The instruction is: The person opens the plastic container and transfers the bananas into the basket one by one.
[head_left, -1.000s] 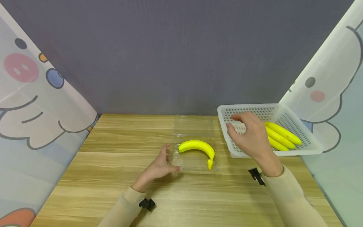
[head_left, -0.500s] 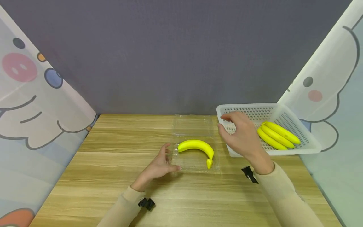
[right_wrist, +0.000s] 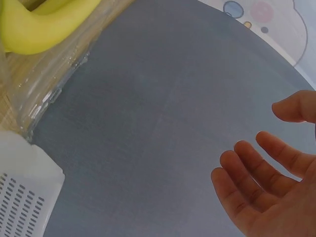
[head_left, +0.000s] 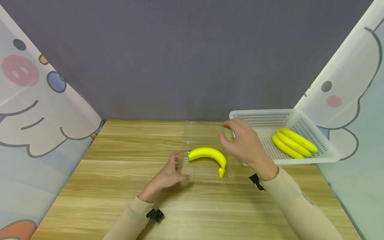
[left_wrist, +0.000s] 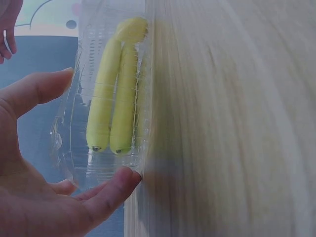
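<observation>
A clear plastic clamshell box (head_left: 199,171) lies on the table with its lid (head_left: 204,131) folded back. One yellow banana (head_left: 209,153) shows inside it from above; through the box wall in the left wrist view, two banana lengths (left_wrist: 104,98) appear side by side. My left hand (head_left: 168,174) grips the box's left end, thumb at the near corner and fingers at the far side. Above the box's right side hovers my right hand (head_left: 244,143), fingers loosely bent and holding nothing. The right wrist view shows that hand (right_wrist: 276,182) apart from the box.
To the right stands a white slotted basket (head_left: 327,158) with several bananas (head_left: 294,143) in its right part. A grey panel (head_left: 168,60) rises behind the wooden table (head_left: 126,143). Printed cartoon walls (head_left: 36,110) close off both sides.
My right hand has moved left, from over the basket to above the box's right side. The left hand, the box and the bananas stay where they were.
</observation>
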Tool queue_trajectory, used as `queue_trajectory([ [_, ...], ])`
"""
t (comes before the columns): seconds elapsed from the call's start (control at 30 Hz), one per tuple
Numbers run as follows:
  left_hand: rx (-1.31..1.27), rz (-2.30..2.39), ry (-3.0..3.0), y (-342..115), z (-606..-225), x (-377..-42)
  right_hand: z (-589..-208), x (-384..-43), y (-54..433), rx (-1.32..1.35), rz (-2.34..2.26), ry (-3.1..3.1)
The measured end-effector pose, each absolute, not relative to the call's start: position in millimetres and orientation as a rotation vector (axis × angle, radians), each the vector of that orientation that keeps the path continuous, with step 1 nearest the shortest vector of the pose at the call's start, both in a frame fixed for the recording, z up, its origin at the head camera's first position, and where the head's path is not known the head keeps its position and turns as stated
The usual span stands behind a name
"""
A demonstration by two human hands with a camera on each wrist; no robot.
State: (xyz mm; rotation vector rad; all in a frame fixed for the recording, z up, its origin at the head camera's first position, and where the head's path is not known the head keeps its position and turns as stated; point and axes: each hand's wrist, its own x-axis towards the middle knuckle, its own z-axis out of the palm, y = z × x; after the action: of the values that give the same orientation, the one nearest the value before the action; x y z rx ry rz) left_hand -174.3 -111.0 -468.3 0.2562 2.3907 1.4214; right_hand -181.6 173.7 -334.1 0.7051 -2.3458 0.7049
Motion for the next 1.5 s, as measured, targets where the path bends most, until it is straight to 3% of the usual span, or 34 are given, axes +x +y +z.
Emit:
queue_trajectory([
  [1.5,0.277,1.435,2.391,-110.0,-470.9,-176.0,-398.4,-217.4,138.4,0.684,0.648,-2.747],
])
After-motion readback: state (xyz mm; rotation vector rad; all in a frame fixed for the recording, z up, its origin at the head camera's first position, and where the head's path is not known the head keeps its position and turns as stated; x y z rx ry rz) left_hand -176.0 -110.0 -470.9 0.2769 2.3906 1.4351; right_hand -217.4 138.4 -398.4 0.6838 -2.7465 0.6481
